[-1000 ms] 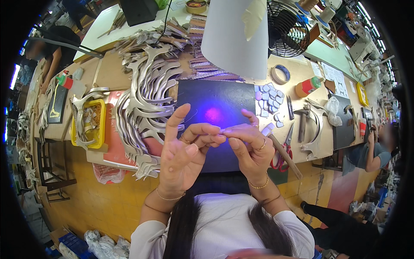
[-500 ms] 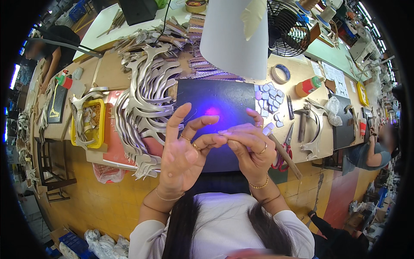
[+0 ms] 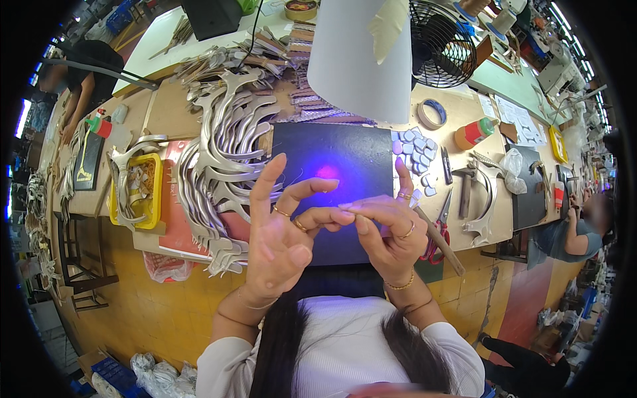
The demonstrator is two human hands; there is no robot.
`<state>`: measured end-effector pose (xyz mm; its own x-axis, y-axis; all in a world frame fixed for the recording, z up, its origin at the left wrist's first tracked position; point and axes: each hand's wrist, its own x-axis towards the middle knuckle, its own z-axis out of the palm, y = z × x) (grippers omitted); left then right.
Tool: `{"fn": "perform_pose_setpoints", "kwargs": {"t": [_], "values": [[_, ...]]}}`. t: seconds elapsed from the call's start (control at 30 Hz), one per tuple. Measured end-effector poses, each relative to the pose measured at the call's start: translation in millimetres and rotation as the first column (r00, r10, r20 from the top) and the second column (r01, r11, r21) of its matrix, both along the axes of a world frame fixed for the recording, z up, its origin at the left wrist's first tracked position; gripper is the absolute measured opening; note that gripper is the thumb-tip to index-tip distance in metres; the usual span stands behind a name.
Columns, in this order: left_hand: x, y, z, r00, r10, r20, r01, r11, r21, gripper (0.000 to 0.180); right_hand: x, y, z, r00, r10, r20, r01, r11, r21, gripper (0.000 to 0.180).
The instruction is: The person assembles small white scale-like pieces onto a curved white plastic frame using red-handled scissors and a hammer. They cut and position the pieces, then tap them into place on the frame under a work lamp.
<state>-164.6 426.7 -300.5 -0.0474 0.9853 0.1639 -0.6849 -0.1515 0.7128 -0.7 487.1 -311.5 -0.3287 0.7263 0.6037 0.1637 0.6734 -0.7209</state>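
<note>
Above the black board point(image 3: 292, 149), my two hands meet at the fingertips. My left hand point(image 3: 282, 229) has its palm turned up, its fingers spread apart and its thumb away from them. One of its fingertips touches the fingers of my right hand point(image 3: 391, 232). On the right hand, the thumb and fingers are pressed together in a pinch, with the little finger raised. Whatever lies in that pinch is too small or hidden to make out. Purple-blue light with a pinkish spot point(image 3: 326, 174) falls on the board behind the hands.
Silvery curved strap pieces point(image 3: 229, 159) are heaped left of the board. Small grey tabs point(image 3: 415, 152), a tape roll point(image 3: 432, 114), red-handled scissors point(image 3: 443, 232), a hammer point(image 3: 438, 242) and a glue bottle point(image 3: 474, 132) lie right. A white curved panel point(image 3: 358, 73) overhangs the back, beside a fan point(image 3: 443, 43).
My left thumb has swung out from the palm toward the right. My right little finger has lifted higher. The fingertips of both hands stay together.
</note>
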Motion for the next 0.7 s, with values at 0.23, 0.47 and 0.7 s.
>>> {"fn": "perform_pose_setpoints", "kwargs": {"t": [0.23,0.47,0.7], "values": [[-11,2,12,0.995,-0.079,-0.055,0.073,0.992,-0.099,0.105,3,2,1,1.0,0.024,0.013,-0.024,1.0,-0.002,0.004],[-7,4,15,0.989,-0.066,-0.134,0.048,0.99,-0.13,0.112,7,1,-3,0.999,0.012,0.03,-0.011,0.999,-0.047,0.005],[-11,6,14,0.974,-0.192,-0.117,0.172,0.972,-0.16,0.109,13,2,-5,0.996,0.039,0.078,-0.036,0.999,-0.039,0.003]]}}
